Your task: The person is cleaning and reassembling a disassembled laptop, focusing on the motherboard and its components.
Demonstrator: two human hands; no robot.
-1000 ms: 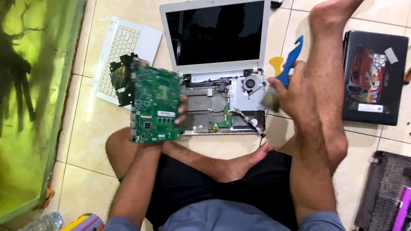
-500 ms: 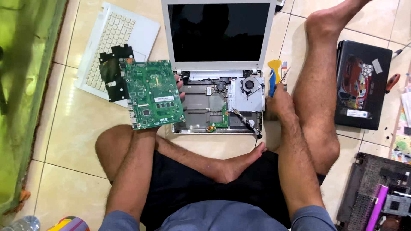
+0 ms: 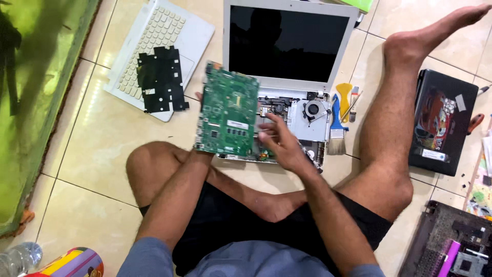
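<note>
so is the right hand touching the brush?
Apart. The head view shows the right hand open over the laptop base, with bare chassis between it and the brush on the floor.

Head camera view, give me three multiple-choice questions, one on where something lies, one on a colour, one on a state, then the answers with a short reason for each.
1. Where does the brush lie?
A. on the floor right of the opened laptop
B. on the white keyboard cover
C. in the right hand

2. What colour is the circuit board?
A. blue
B. green
C. red

3. What is the state of the right hand?
A. closed around a screwdriver
B. flat on the floor tiles
C. open and empty over the laptop base

Answers:
1 A, its blue handle and bristles rest on the tile beside the laptop's fan.
2 B, its whole face is green.
3 C, the fingers are spread with nothing in them, while the left hand holds the board.
</note>
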